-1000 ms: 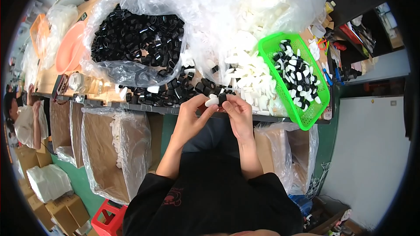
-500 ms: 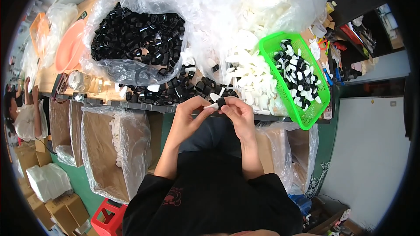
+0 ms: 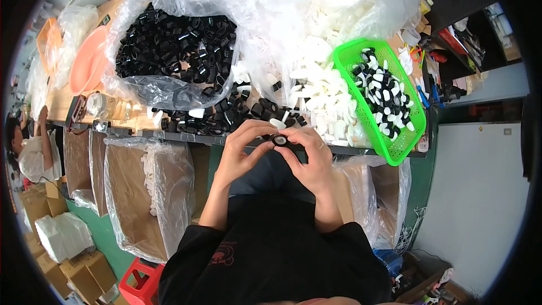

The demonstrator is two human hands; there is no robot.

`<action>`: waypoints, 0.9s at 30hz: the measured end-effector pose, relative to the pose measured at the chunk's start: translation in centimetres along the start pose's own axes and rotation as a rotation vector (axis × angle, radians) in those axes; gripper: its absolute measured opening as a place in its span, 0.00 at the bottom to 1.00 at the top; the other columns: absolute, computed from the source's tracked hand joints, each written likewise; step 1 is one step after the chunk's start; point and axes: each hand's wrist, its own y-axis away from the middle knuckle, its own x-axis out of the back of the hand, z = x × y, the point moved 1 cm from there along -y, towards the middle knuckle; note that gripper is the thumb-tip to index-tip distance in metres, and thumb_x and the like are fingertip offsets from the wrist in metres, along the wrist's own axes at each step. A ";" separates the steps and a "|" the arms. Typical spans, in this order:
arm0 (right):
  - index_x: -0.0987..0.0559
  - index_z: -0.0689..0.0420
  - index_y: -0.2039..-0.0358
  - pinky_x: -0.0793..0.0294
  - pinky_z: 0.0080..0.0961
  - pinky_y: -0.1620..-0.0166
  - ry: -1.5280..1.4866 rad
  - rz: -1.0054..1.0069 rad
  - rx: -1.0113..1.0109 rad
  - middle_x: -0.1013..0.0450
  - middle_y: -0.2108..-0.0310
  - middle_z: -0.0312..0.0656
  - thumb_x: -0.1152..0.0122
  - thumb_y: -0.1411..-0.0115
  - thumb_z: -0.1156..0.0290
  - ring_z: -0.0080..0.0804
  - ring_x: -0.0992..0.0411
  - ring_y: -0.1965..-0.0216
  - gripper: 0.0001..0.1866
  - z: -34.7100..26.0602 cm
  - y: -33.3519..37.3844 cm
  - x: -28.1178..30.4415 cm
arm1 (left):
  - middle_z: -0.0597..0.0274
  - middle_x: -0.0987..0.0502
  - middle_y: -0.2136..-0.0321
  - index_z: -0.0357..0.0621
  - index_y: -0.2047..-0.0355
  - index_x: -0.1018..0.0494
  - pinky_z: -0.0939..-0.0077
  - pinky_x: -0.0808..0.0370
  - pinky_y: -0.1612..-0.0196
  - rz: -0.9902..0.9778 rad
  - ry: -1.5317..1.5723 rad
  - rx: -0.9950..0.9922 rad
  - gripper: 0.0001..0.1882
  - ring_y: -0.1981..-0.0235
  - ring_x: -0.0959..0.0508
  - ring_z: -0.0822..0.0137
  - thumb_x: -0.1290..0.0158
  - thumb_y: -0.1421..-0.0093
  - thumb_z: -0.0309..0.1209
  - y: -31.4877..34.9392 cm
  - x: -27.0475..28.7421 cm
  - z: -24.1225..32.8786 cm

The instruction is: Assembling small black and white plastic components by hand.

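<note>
Just off the table's front edge, a small black ring-shaped part (image 3: pixel 280 140) with a white piece inside it is held between both hands. My left hand (image 3: pixel 243 149) grips its left side with thumb and fingertips. My right hand (image 3: pixel 310 155) closes on its right side, index finger above and thumb below. Right behind the hands lie loose black rings (image 3: pixel 217 118) and a heap of white oval pieces (image 3: pixel 333 107). A large clear plastic bag (image 3: pixel 164 93) full of black rings stands behind on the left.
A green basket (image 3: pixel 415 110) of joined black-and-white parts stands on the right. Bags of white pieces (image 3: pixel 344 5) fill the back. A pink basin (image 3: pixel 89 59) and a glass jar (image 3: pixel 107 105) sit left. Lined cardboard boxes (image 3: pixel 132 192) stand below the edge. Another person (image 3: pixel 36 155) works far left.
The black ring has been turned, so its opening with the white inside now faces up. Before, the white piece stuck out toward my left hand. My right hand has shifted slightly.
</note>
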 end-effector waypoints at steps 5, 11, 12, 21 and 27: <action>0.27 0.60 0.60 0.22 0.24 0.59 -0.421 0.034 -0.318 0.23 0.60 0.43 0.32 0.43 0.80 0.28 0.24 0.63 0.14 1.8 1.3 -0.8 | 0.54 0.21 0.62 0.35 0.60 0.22 0.72 0.25 0.57 -0.006 0.073 -0.009 0.09 0.60 0.21 0.60 0.40 0.42 0.23 0.3 -0.1 -0.4; 0.28 0.59 0.59 0.24 0.24 0.58 -1.014 0.145 -0.622 0.24 0.62 0.40 0.37 0.37 0.77 0.26 0.25 0.64 0.10 3.6 1.5 -1.5 | 0.57 0.22 0.65 0.31 0.63 0.23 0.76 0.28 0.61 0.076 0.418 0.142 0.19 0.66 0.24 0.68 0.56 0.28 0.36 0.6 -0.9 -0.5; 0.28 0.59 0.59 0.24 0.24 0.58 -1.014 0.145 -0.622 0.24 0.62 0.40 0.37 0.37 0.77 0.26 0.25 0.64 0.10 3.7 1.6 -1.5 | 0.57 0.22 0.65 0.31 0.63 0.23 0.76 0.28 0.61 0.076 0.418 0.143 0.19 0.66 0.24 0.68 0.56 0.28 0.36 0.6 -1.0 -0.5; 0.29 0.59 0.55 0.24 0.21 0.54 -0.821 0.031 -0.625 0.23 0.61 0.39 0.32 0.41 0.79 0.24 0.24 0.58 0.17 4.0 3.2 -2.2 | 0.64 0.21 0.71 0.34 0.65 0.24 0.80 0.25 0.61 0.036 0.206 0.346 0.07 0.67 0.21 0.75 0.40 0.40 0.26 1.1 -1.3 -1.1; 0.30 0.60 0.51 0.25 0.19 0.57 -0.579 -0.160 -0.570 0.22 0.61 0.40 0.30 0.44 0.79 0.23 0.23 0.61 0.22 4.2 4.2 -2.1 | 0.62 0.20 0.60 0.34 0.53 0.23 0.78 0.25 0.51 -0.130 0.277 0.420 0.12 0.57 0.21 0.72 0.43 0.38 0.22 3.1 -0.7 -2.9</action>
